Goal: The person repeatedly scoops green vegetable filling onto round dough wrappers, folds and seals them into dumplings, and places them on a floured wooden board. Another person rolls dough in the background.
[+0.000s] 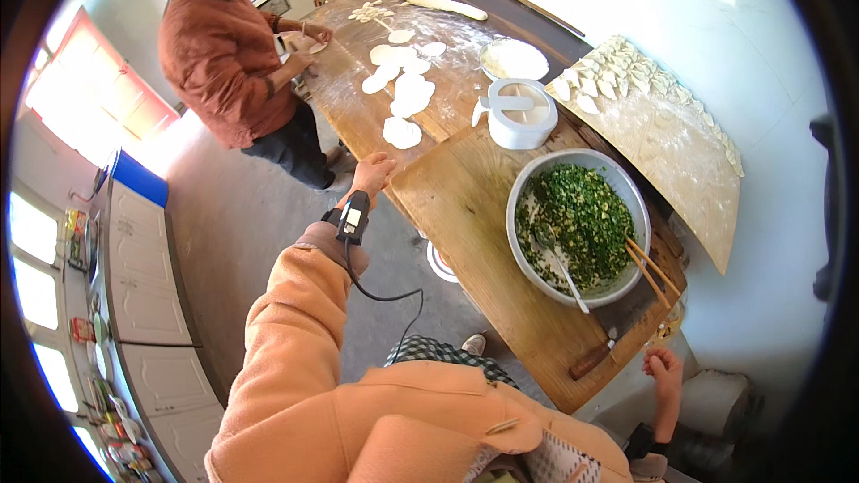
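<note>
My left hand (373, 173), empty, is at the wooden table's near edge, by the corner of a wooden board (447, 188). Its fingers reach forward, slightly bent. Just beyond lie several round dough wrappers (402, 132). Off the board's right end, my right hand (664, 365) hangs with fingers curled in and nothing visible in them. Between my hands stands a metal bowl (516, 246) of chopped green filling (582, 215). A metal spoon (569, 279) and a pair of chopsticks (651, 270) lean in it. A wooden-handled tool (591, 362) lies on the board near my right hand.
A floured board (667, 139) with rows of dumplings (608, 76) slopes along the right. Behind the bowl stand a white lidded container (522, 130) and a bowl of flour (514, 60). Across the table, a person (233, 63) handles dough near a dough roll (438, 4).
</note>
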